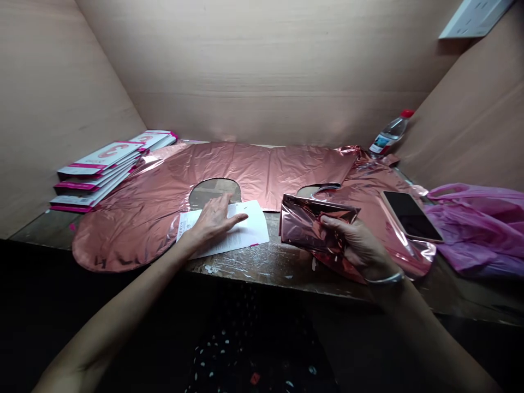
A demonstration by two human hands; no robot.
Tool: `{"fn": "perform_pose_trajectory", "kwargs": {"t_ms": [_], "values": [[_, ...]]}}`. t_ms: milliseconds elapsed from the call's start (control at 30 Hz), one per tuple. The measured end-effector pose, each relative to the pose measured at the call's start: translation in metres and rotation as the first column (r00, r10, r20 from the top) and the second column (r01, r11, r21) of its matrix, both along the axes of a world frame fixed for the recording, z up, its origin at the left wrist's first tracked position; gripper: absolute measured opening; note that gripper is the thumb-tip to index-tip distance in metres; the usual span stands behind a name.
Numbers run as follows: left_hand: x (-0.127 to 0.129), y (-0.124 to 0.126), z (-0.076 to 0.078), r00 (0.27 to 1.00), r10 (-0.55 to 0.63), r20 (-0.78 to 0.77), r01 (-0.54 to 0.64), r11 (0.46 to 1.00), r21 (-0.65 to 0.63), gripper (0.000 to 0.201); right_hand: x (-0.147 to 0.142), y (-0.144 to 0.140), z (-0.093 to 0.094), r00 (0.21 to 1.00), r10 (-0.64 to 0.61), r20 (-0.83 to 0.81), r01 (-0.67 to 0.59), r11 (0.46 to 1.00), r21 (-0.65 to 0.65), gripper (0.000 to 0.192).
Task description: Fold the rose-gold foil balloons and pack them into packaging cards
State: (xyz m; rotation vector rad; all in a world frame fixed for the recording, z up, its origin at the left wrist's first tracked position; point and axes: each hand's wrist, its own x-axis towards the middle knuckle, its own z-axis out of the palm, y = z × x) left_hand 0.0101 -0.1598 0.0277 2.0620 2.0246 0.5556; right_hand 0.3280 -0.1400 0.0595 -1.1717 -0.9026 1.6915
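Head view — only one camera, so everything comes from it.

Right hand [360, 245] is clamped on a folded rose-gold foil balloon [315, 226], thumb on top, fingers curled under, held just above the front edge of the tabletop [262, 265]. Folded piece sits between the white card and the phone, its lower corner hanging past the edge. Left hand [215, 221] lies flat, fingers spread apart and gripping nothing, pressing down on a white printed card [245, 232] that rests partly on the big unfolded foil balloon [229, 174].

Judgement on the step in hand: looks like the folded foil gets mated with the card. To do it well —
- keep the left palm down so the card doesn't skate on the slick foil beneath it
- keep the fold pinched near its creases; foil springs open if the grip relaxes
- bring the folded piece in low and square to the card edges, not at a tilt
- avoid dragging it over the rough, paint-flecked tabletop — the film scuffs easily

Surroundings: stack of pink-and-white packs [102, 174] at far left, touching the big sheet's edge. More crumpled foil at right with a phone [411, 215] lying on it, screen dark. Pink plastic bag [478, 224] just beside that, and a water bottle [388, 134] at the back right against the cardboard wall. Phone is near the right hand's elbow room; watch the swing.
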Motion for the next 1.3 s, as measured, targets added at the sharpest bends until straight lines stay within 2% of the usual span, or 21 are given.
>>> {"fn": "perform_pose_trajectory", "kwargs": {"t_ms": [100, 200, 333, 433, 500, 567, 633, 733, 800, 900, 967, 1000, 1067, 1133, 1167, 1233, 1300], "values": [[0.003, -0.002, -0.008, 0.997, -0.047, -0.069, 0.051, 0.997, 0.057, 0.060, 0.005, -0.008, -0.002, 0.999, -0.030, -0.017, 0.030, 0.999, -0.034, 0.036], [0.015, -0.018, -0.010, 0.983, -0.181, -0.031, 0.183, 0.980, 0.074, 0.068, 0.008, -0.033, -0.006, 0.998, -0.039, -0.047, 0.036, 0.998, -0.060, 0.032], [0.021, -0.045, -0.006, 0.918, -0.383, 0.105, 0.385, 0.923, 0.003, 0.099, -0.001, -0.084, -0.011, 0.978, 0.202, -0.049, -0.206, 0.973, -0.104, 0.023], [0.018, -0.062, -0.002, 0.863, -0.486, 0.135, 0.500, 0.860, -0.099, 0.116, -0.017, -0.114, -0.014, 0.950, 0.309, -0.035, -0.311, 0.945, -0.097, 0.041], [0.016, -0.071, 0.000, 0.834, -0.541, 0.110, 0.552, 0.820, -0.152, 0.118, -0.028, -0.125, -0.018, 0.936, 0.351, -0.038, -0.353, 0.927, -0.127, 0.051], [0.017, -0.076, 0.000, 0.808, -0.585, 0.074, 0.587, 0.788, -0.186, 0.113, -0.038, -0.132, -0.023, 0.929, 0.363, -0.076, -0.371, 0.908, -0.194, 0.055], [0.017, -0.076, -0.001, 0.793, -0.607, 0.058, 0.605, 0.770, -0.205, 0.109, -0.045, -0.139, -0.027, 0.939, 0.323, -0.120, -0.344, 0.907, -0.244, 0.057], [0.014, -0.072, 0.001, 0.793, -0.603, 0.088, 0.608, 0.773, -0.180, 0.107, -0.049, -0.148, -0.030, 0.955, 0.258, -0.146, -0.291, 0.912, -0.291, 0.060], [0.009, -0.073, 0.007, 0.791, -0.604, 0.100, 0.612, 0.774, -0.163, 0.105, -0.049, -0.152, -0.031, 0.956, 0.251, -0.150, -0.286, 0.909, -0.304, 0.062], [0.002, -0.087, 0.020, 0.753, -0.656, 0.059, 0.650, 0.725, -0.227, 0.115, -0.047, -0.152, -0.032, 0.957, 0.256, -0.137, -0.286, 0.909, -0.302, 0.063], [0.001, -0.103, 0.022, 0.719, -0.695, -0.012, 0.663, 0.691, -0.288, 0.123, -0.045, -0.150, -0.032, 0.959, 0.259, -0.118, -0.283, 0.911, -0.299, 0.062], [0.001, -0.111, 0.019, 0.713, -0.698, -0.068, 0.652, 0.696, -0.302, 0.122, -0.045, -0.150, -0.033, 0.958, 0.263, -0.113, -0.285, 0.911, -0.299, 0.062], [0.003, -0.125, 0.008, 0.727, -0.652, -0.215, 0.596, 0.755, -0.275, 0.105, -0.044, -0.151, -0.034, 0.953, 0.278, -0.123, -0.303, 0.904, -0.301, 0.063], [0.004, -0.132, -0.008, 0.751, -0.572, -0.329, 0.544, 0.819, -0.184, 0.084, -0.045, -0.154, -0.035, 0.942, 0.300, -0.150, -0.333, 0.894, -0.299, 0.064], [0.004, -0.134, -0.016, 0.760, -0.542, -0.358, 0.536, 0.835, -0.126, 0.076, -0.046, -0.156, -0.035, 0.936, 0.311, -0.162, -0.347, 0.890, -0.296, 0.064], [0.005, -0.135, -0.026, 0.778, -0.506, -0.374, 0.545, 0.838, 0.000, 0.065, -0.047, -0.159, -0.034, 0.933, 0.324, -0.158, -0.357, 0.892, -0.278, 0.060], [0.008, -0.137, -0.030, 0.790, -0.486, -0.374, 0.560, 0.820, 0.119, 0.057, -0.045, -0.162, -0.031, 0.933, 0.342, -0.113, -0.360, 0.902, -0.239, 0.052]]}}
